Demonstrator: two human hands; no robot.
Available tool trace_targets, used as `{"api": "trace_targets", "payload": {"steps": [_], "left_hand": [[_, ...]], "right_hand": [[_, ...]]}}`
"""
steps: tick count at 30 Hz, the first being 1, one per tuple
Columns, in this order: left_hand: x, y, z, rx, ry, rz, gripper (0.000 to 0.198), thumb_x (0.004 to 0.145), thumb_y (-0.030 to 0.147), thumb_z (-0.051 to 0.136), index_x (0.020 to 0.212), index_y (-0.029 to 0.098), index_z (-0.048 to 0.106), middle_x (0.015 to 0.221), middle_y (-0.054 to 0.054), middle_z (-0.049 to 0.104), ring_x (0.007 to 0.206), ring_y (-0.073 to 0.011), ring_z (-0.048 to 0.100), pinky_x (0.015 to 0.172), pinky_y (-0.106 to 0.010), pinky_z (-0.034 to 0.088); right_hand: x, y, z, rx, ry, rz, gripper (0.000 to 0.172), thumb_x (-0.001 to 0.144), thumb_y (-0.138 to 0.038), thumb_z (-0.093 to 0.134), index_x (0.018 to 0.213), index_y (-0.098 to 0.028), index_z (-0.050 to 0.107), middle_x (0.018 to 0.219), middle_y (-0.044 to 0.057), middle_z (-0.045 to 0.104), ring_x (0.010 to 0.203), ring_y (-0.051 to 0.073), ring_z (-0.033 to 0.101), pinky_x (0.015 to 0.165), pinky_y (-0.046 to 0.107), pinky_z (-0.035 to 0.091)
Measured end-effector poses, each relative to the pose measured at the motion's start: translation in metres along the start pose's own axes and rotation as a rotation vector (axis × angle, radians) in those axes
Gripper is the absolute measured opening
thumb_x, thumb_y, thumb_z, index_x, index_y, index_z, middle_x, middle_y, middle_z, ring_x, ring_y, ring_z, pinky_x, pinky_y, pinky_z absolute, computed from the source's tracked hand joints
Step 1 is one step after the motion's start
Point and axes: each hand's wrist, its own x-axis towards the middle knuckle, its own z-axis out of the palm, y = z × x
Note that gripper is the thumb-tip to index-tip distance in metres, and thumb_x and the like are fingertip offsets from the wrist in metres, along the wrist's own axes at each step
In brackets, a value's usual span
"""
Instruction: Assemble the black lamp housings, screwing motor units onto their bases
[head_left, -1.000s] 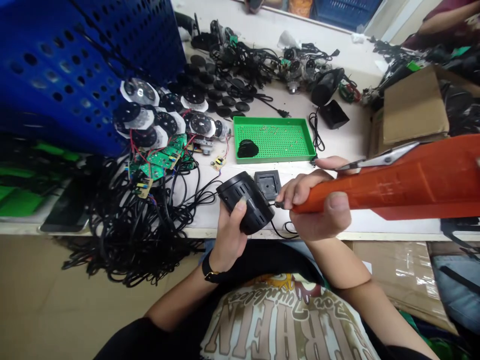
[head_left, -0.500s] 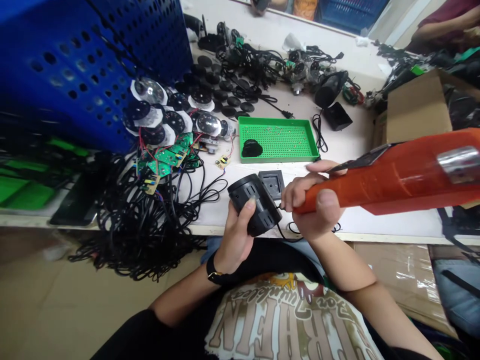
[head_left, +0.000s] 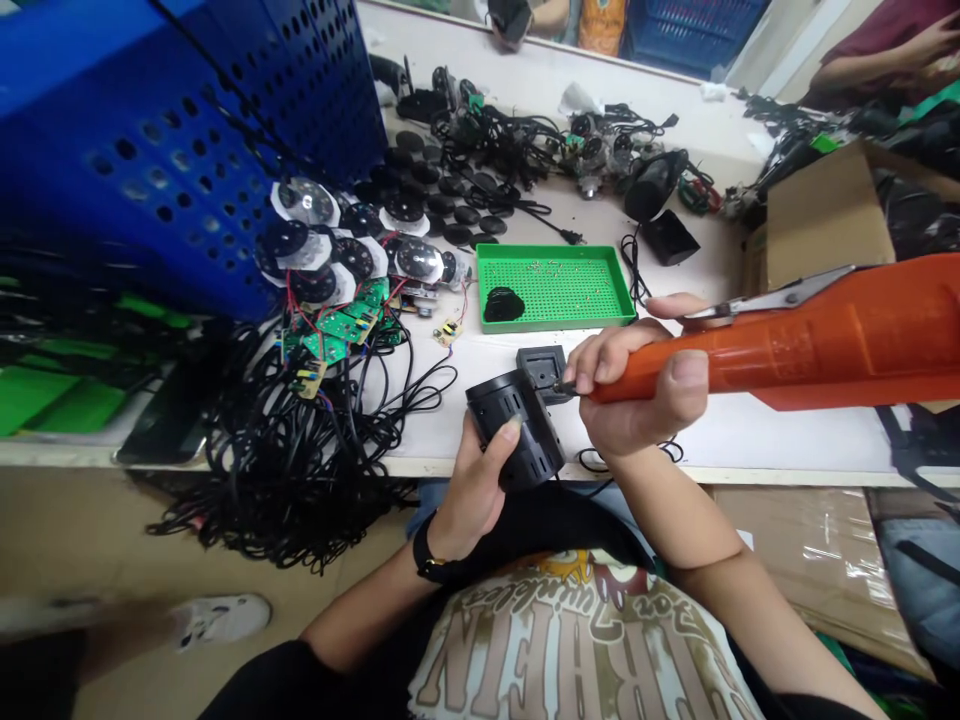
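Note:
My left hand (head_left: pixel 480 485) grips a black slotted cylindrical housing (head_left: pixel 517 430), tilted over the bench edge, with the thumb across its side. A black cord hangs from the housing's lower end. My right hand (head_left: pixel 637 375) is wrapped round the front of an orange electric screwdriver (head_left: pixel 810 340). Its tip points left and lies close to the housing's right side; whether they touch I cannot tell. Just behind the housing, a square black block (head_left: pixel 541 368) with a recess rests on the bench. Behind that stands a green perforated tray (head_left: pixel 555 290) holding small screws and a black patch.
At left are clear-domed motor parts (head_left: pixel 352 245), green circuit boards (head_left: pixel 345 320) and tangled black cables (head_left: pixel 292 480). A tall blue crate (head_left: pixel 187 150) stands beyond them. Black discs (head_left: pixel 450 210) lie behind the tray. A cardboard box (head_left: pixel 825 215) stands right. Another person's shoe (head_left: pixel 225 620) shows lower left.
The screwdriver's tip has moved up and slightly away from the housing's end. The housing has shifted a little right and down and turned slightly. A person's foot has come into view lower left.

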Motion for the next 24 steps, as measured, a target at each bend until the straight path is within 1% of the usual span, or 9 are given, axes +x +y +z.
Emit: {"api": "trace_targets", "payload": {"steps": [3, 5, 8, 11, 14, 17, 19, 22, 24], "left_hand": [[-0.003, 0.002, 0.002, 0.04, -0.003, -0.001, 0.061, 0.075, 0.055, 0.09, 0.121, 0.024, 0.062, 0.117, -0.004, 0.068, 0.109, -0.022, 0.066, 0.094, -0.033, 0.057], [-0.004, 0.004, 0.005, 0.065, -0.001, 0.011, 0.06, 0.075, 0.054, 0.09, 0.119, 0.024, 0.061, 0.115, -0.003, 0.068, 0.105, -0.0197, 0.065, 0.093, -0.031, 0.057], [-0.005, 0.008, 0.009, 0.072, -0.003, 0.013, 0.062, 0.074, 0.05, 0.091, 0.119, 0.025, 0.058, 0.111, -0.001, 0.067, 0.098, -0.0174, 0.065, 0.088, -0.03, 0.058], [-0.005, 0.009, 0.01, 0.06, -0.025, -0.011, 0.061, 0.075, 0.05, 0.09, 0.121, 0.024, 0.058, 0.108, -0.001, 0.067, 0.097, -0.0181, 0.065, 0.085, -0.03, 0.059], [-0.001, 0.009, 0.008, 0.041, -0.058, -0.03, 0.063, 0.074, 0.049, 0.091, 0.121, 0.024, 0.059, 0.108, -0.002, 0.068, 0.099, -0.02, 0.066, 0.086, -0.032, 0.06], [0.006, 0.007, 0.007, -0.028, -0.02, -0.044, 0.064, 0.072, 0.048, 0.093, 0.121, 0.024, 0.06, 0.11, -0.002, 0.07, 0.103, -0.0217, 0.068, 0.09, -0.035, 0.06], [0.011, 0.007, 0.007, -0.078, 0.033, -0.035, 0.06, 0.074, 0.048, 0.092, 0.12, 0.024, 0.062, 0.112, -0.003, 0.071, 0.107, -0.0226, 0.068, 0.093, -0.036, 0.06], [0.017, 0.008, 0.008, -0.105, 0.069, 0.021, 0.055, 0.077, 0.047, 0.09, 0.118, 0.024, 0.063, 0.116, -0.003, 0.071, 0.112, -0.0234, 0.068, 0.098, -0.036, 0.058], [0.018, 0.01, 0.009, -0.092, 0.078, 0.053, 0.055, 0.076, 0.047, 0.091, 0.117, 0.024, 0.062, 0.115, -0.003, 0.071, 0.11, -0.0225, 0.068, 0.096, -0.034, 0.058]], "right_hand": [[-0.001, -0.001, 0.003, 0.033, 0.06, 0.069, 0.027, 0.09, -0.057, 0.065, 0.098, -0.033, 0.054, 0.048, -0.012, 0.04, 0.032, 0.013, 0.036, 0.035, 0.028, 0.038], [-0.002, -0.002, 0.004, 0.047, 0.077, 0.111, 0.029, 0.086, -0.055, 0.068, 0.091, -0.03, 0.053, 0.047, -0.011, 0.041, 0.031, 0.013, 0.037, 0.034, 0.027, 0.038], [-0.004, 0.001, 0.004, 0.087, 0.039, 0.132, 0.03, 0.085, -0.052, 0.071, 0.088, -0.028, 0.053, 0.048, -0.011, 0.045, 0.033, 0.012, 0.041, 0.034, 0.026, 0.041], [-0.003, 0.004, 0.001, 0.121, 0.019, 0.116, 0.023, 0.088, -0.047, 0.07, 0.09, -0.027, 0.057, 0.048, -0.011, 0.045, 0.033, 0.011, 0.04, 0.034, 0.024, 0.04], [0.002, -0.001, -0.001, 0.042, 0.058, 0.11, 0.023, 0.09, -0.051, 0.065, 0.091, -0.029, 0.059, 0.049, -0.01, 0.04, 0.032, 0.011, 0.039, 0.035, 0.025, 0.038], [0.006, -0.016, -0.004, -0.066, 0.091, 0.063, 0.024, 0.093, -0.056, 0.061, 0.093, -0.032, 0.062, 0.053, -0.009, 0.037, 0.035, 0.012, 0.039, 0.038, 0.027, 0.043], [0.005, -0.03, -0.006, -0.05, 0.036, 0.055, 0.023, 0.096, -0.054, 0.057, 0.1, -0.034, 0.066, 0.055, -0.008, 0.039, 0.036, 0.012, 0.04, 0.04, 0.028, 0.046], [-0.004, -0.046, -0.008, 0.052, -0.13, 0.138, 0.025, 0.098, -0.051, 0.056, 0.111, -0.032, 0.068, 0.058, -0.007, 0.044, 0.04, 0.013, 0.046, 0.042, 0.03, 0.05], [-0.012, -0.05, -0.009, 0.11, -0.233, 0.168, 0.024, 0.098, -0.047, 0.057, 0.113, -0.031, 0.067, 0.059, -0.007, 0.048, 0.041, 0.014, 0.05, 0.044, 0.031, 0.052]]}}
